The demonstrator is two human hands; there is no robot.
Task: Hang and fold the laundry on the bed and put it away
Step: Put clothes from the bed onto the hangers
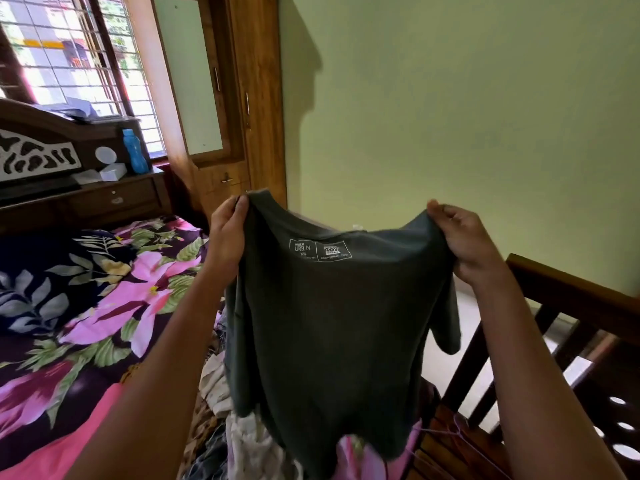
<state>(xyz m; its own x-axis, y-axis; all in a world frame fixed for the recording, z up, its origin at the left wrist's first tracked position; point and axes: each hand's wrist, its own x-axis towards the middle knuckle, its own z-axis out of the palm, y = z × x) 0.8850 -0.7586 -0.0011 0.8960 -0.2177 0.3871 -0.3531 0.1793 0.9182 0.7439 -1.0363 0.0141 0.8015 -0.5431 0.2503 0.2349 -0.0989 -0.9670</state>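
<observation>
T-shirt, dark green, is hanging mid-air: left hand is pinching its shoulder at ten o'clock, right hand is pinching the other at two o'clock, with the laundry pile lying beneath at six.

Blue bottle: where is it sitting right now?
In the head view the blue bottle stands at far left, on the wooden bedside cabinet, just right of a white box and below the window.
</observation>
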